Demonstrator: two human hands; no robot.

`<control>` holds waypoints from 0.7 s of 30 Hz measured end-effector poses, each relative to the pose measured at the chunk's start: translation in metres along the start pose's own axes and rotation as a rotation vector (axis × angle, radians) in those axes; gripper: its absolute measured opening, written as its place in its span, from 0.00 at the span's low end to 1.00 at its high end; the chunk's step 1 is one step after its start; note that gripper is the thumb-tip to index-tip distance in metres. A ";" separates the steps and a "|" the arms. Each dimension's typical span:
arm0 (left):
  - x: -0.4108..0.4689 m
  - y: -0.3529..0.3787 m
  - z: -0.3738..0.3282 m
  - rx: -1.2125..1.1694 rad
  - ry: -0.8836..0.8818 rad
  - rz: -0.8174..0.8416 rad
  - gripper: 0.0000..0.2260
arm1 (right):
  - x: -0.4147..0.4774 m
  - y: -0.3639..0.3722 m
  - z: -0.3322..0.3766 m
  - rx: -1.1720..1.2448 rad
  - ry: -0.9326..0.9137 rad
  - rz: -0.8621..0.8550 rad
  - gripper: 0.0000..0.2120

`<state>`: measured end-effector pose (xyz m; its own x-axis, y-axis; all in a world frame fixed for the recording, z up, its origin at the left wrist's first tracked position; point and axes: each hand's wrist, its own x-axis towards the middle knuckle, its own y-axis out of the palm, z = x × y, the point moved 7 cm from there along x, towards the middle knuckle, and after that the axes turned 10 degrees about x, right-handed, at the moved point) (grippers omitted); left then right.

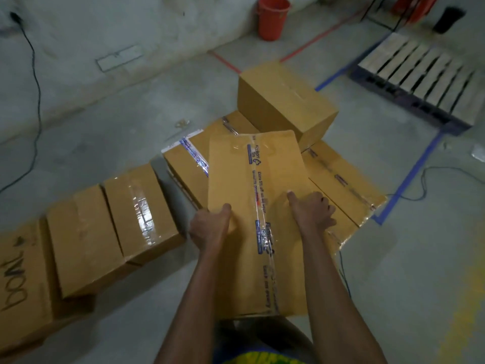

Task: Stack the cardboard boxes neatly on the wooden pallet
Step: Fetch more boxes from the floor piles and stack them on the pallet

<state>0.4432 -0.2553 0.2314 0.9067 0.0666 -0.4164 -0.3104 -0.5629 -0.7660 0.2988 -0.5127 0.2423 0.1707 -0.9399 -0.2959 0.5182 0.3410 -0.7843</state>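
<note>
I hold a long brown cardboard box (252, 185) with blue-printed tape down its middle, close to my body and above the others. My left hand (210, 227) grips its left edge and my right hand (312, 211) grips its right edge, thumbs on top. Under and beyond it lie flat taped boxes (189, 164) (341, 179) on the floor, and a taller plain box (283, 101) sits on them at the back. The wooden pallet (420, 74) lies at the far right with nothing on its slats.
A row of taped boxes (141, 206) runs along the floor to my left, one marked in black ink (15, 271). An orange bucket (273, 17) stands by the far wall. Blue tape lines (414, 174) and black cables (36, 101) cross the concrete floor.
</note>
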 end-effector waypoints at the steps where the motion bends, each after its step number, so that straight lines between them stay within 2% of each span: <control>1: 0.008 0.004 -0.011 -0.006 0.002 -0.002 0.23 | 0.013 0.002 0.012 -0.030 -0.026 -0.009 0.40; 8: 0.103 0.031 -0.088 -0.067 -0.024 0.043 0.23 | 0.120 0.058 0.103 -0.074 -0.040 0.029 0.41; 11: 0.162 0.050 -0.112 -0.071 -0.059 0.084 0.19 | 0.169 0.105 0.152 -0.132 -0.099 0.044 0.41; 15: 0.257 0.084 -0.146 -0.101 -0.087 0.144 0.13 | 0.248 0.177 0.215 -0.193 -0.092 0.071 0.43; 21: 0.380 0.137 -0.206 -0.091 0.016 0.181 0.14 | 0.364 0.268 0.278 -0.188 -0.070 0.064 0.43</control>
<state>0.8043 -0.4767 0.0692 0.8433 -0.0552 -0.5346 -0.4422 -0.6367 -0.6317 0.7326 -0.7691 0.0760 0.2590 -0.9132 -0.3148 0.3399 0.3912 -0.8553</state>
